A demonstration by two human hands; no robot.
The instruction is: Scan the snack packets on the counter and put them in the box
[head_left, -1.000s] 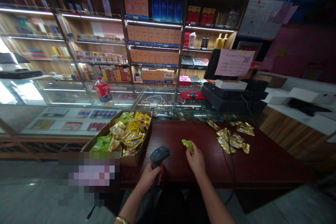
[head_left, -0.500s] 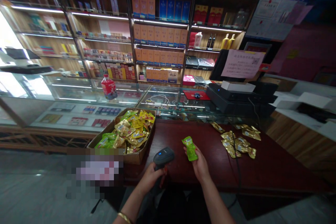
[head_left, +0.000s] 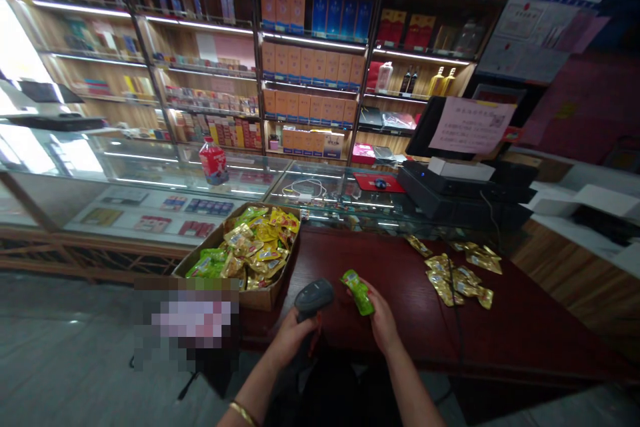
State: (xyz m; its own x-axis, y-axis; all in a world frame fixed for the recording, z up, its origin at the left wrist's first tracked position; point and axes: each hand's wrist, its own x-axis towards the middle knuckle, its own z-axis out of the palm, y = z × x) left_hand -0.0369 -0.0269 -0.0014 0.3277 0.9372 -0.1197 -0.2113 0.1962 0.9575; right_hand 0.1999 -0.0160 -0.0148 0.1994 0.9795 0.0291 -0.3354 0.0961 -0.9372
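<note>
My left hand (head_left: 290,339) is wrapped round the handle of a dark grey barcode scanner (head_left: 314,297), whose head points right. Between the fingers of my right hand (head_left: 383,321) is a small shiny green snack packet (head_left: 358,292), tilted and a short way from the scanner's head. Both hands are above the dark red table (head_left: 325,253). To the left, a cardboard box (head_left: 270,296) is heaped with gold, yellow and green packets (head_left: 260,243). Several gold packets (head_left: 457,280) lie loose at the right of the table.
A black cable (head_left: 454,307) runs over the table among the gold packets. Behind are a glass display counter (head_left: 240,177), a red bottle (head_left: 213,161), a mouse (head_left: 381,183) on a red mat, and a monitor (head_left: 425,127) with a paper sheet. Stocked shelves line the wall.
The green packet has tilted further in my right hand and sits slightly lower and closer to the scanner. The whole view has shifted a little. My left hand keeps its hold.
</note>
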